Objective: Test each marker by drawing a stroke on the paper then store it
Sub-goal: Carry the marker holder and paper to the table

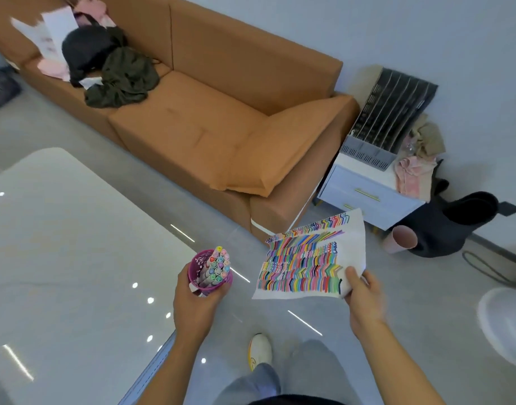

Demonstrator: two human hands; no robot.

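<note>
Nearest, grey trousers (306, 366) and a white shoe (259, 350) are standing on the glossy grey floor (309, 320). The left hand (197, 299) is gripping a purple cup (198, 263), fingers curled round its lower wall. It is holding the cup in the air just off the right edge of the table (61, 258). The cup is carrying a tight bunch of markers (219, 264), caps up; the marks on the cap ends are too small to read. The right hand (363, 296) is pinching the paper (309, 258) at its near right corner, thumb on top and fingers beneath. It is holding the sheet over the floor, apart from the cup. Rows of coloured strokes are covering most of the sheet.

The table is white and glossy, reflecting lights. A blurred white round thing (505, 323) is showing at the right, and a dark cable (490, 267) is lying on the floor beyond it. Farther off, an orange sofa (207, 118) is running along the wall (397, 30). It is carrying dark clothes (122, 77), a black bag (84, 51) and white sheets (58, 27) at its far end. Beside its near end a white drawer unit (365, 194) is bearing a mesh file rack (391, 112) and pink cloth (411, 176). A dark sack (449, 226) and a pink tumbler (401, 239) on its side are lying on the floor just beside the unit.
</note>
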